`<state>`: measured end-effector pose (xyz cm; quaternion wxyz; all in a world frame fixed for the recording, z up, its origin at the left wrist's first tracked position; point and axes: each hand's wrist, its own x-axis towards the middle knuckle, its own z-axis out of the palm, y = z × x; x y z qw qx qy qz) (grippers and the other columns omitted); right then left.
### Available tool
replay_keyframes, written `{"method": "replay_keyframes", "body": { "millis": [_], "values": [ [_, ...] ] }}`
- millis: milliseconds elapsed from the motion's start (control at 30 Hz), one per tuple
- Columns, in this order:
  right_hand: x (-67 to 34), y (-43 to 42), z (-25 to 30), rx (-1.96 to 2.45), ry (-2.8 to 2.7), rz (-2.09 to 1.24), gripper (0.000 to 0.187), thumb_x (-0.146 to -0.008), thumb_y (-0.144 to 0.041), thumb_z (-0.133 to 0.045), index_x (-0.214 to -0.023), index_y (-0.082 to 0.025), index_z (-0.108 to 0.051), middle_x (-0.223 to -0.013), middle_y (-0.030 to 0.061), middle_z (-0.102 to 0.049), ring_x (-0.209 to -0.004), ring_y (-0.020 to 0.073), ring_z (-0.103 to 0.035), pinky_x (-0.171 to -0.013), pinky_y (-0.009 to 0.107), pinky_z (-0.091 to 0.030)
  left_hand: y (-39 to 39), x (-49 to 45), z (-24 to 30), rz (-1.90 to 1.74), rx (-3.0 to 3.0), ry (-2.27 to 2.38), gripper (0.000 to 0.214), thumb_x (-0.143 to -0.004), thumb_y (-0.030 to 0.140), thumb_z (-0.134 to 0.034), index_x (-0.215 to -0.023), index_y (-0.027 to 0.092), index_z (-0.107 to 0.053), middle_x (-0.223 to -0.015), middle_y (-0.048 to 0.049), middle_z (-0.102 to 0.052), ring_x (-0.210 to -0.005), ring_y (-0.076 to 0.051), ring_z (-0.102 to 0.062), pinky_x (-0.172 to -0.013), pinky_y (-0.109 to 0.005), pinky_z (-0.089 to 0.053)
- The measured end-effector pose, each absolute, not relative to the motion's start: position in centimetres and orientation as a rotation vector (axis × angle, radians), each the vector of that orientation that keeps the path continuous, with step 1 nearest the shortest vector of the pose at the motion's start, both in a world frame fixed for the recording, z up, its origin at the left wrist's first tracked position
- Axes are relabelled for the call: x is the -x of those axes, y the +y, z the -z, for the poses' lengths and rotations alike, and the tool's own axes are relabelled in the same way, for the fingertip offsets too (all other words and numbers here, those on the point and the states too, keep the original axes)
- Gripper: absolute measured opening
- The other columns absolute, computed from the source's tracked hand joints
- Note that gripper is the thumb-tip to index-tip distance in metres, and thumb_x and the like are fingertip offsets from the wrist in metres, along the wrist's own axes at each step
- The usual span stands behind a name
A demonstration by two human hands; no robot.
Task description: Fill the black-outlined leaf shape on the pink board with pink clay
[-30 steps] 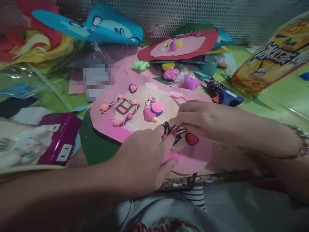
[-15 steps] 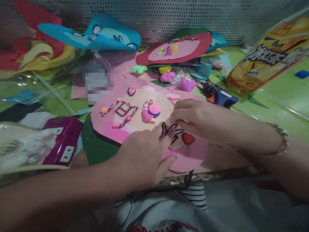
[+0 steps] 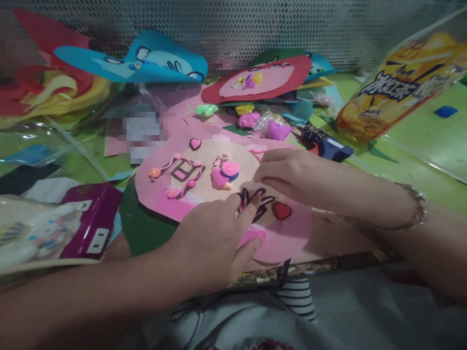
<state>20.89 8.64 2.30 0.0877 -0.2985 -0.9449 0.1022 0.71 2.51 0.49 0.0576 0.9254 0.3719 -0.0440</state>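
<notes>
A pink paper board point(image 3: 219, 133) with a beige middle lies in front of me, decorated with clay shapes. My left hand point(image 3: 215, 238) rests on its near edge, thumb apart from the fingers. Its index fingertip touches a black-and-pink clay shape point(image 3: 260, 199), and its thumb lies by a bright pink patch point(image 3: 253, 236). My right hand point(image 3: 292, 177) is just beyond that shape, its fingers bent together low over the board; whatever is under its fingertips is hidden. Close by sit a red clay heart point(image 3: 282, 210) and a pink-and-blue clay swirl point(image 3: 230, 170).
Soft clay lumps point(image 3: 279, 129) and a dark blue packet point(image 3: 328, 143) lie behind the board. A tilted drink bottle point(image 3: 394, 92) stands at right. Blue paper point(image 3: 146, 63) and red paper point(image 3: 255, 85) shapes lean near the mesh wall point(image 3: 233, 29). A purple-edged pouch point(image 3: 91, 218) lies left.
The view has shifted slightly. Both hands keep nearly the same place on the board, and the clay shapes look unchanged.
</notes>
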Motion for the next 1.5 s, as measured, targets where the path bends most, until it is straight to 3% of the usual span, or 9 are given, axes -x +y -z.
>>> {"method": "replay_keyframes", "body": {
  "millis": [300, 900, 1100, 1233, 1500],
  "values": [
    [-20.8, 8.7, -1.9, 0.823, -2.791, -0.284, 0.023, -0.088, -0.007, -0.045, -0.094, -0.015, -0.065, -0.088, 0.0073, -0.062, -0.081, 0.0170, -0.056, -0.072, 0.031, -0.044, 2.6, -1.1, -0.9, 0.199, -2.898, 1.146, 0.047, -0.096, 0.038, -0.036, -0.131, 0.009, -0.048, -0.096, -0.0156, -0.056, -0.072, -0.028, -0.060, -0.056, -0.036, -0.049],
    [-20.6, 8.4, -2.7, 0.931, -2.786, -0.350, 0.023, -0.091, -0.014, -0.046, -0.088, -0.015, -0.069, -0.085, 0.0052, -0.067, -0.075, 0.0140, -0.059, -0.069, 0.028, -0.045, 2.5, -1.1, -0.6, 0.145, -2.893, 1.207, 0.049, -0.095, 0.037, -0.039, -0.140, 0.017, -0.039, -0.099, -0.0133, -0.054, -0.072, -0.027, -0.061, -0.055, -0.035, -0.049],
    [-20.5, 8.4, -2.3, 0.919, -2.769, -0.379, 0.022, -0.087, -0.007, -0.048, -0.090, -0.015, -0.069, -0.088, 0.0048, -0.067, -0.077, 0.0136, -0.060, -0.072, 0.026, -0.047, 2.2, -0.2, 0.4, -0.077, -2.986, 1.071, 0.047, -0.094, 0.034, -0.039, -0.127, 0.002, -0.047, -0.089, -0.0126, -0.054, -0.076, -0.027, -0.058, -0.061, -0.037, -0.050],
    [-20.5, 8.3, -2.0, 0.807, -2.729, -0.407, 0.027, -0.084, -0.001, -0.046, -0.093, -0.014, -0.068, -0.093, 0.0058, -0.067, -0.084, 0.0142, -0.060, -0.076, 0.026, -0.047, 1.8, 0.2, 0.9, -0.232, -3.095, 1.072, 0.049, -0.091, 0.028, -0.044, -0.124, -0.008, -0.044, -0.090, -0.0161, -0.055, -0.079, -0.029, -0.055, -0.064, -0.040, -0.049],
    [-20.3, 8.2, -2.0, 0.749, -2.668, -0.328, 0.022, -0.085, -0.003, -0.049, -0.094, -0.011, -0.068, -0.088, 0.0057, -0.068, -0.079, 0.0132, -0.060, -0.072, 0.024, -0.046, 2.2, 0.1, 0.3, -0.090, -2.938, 1.163, 0.026, -0.087, 0.028, -0.048, -0.098, 0.006, -0.057, -0.079, -0.0088, -0.051, -0.069, -0.027, -0.054, -0.055, -0.038, -0.046]
  ]
}}
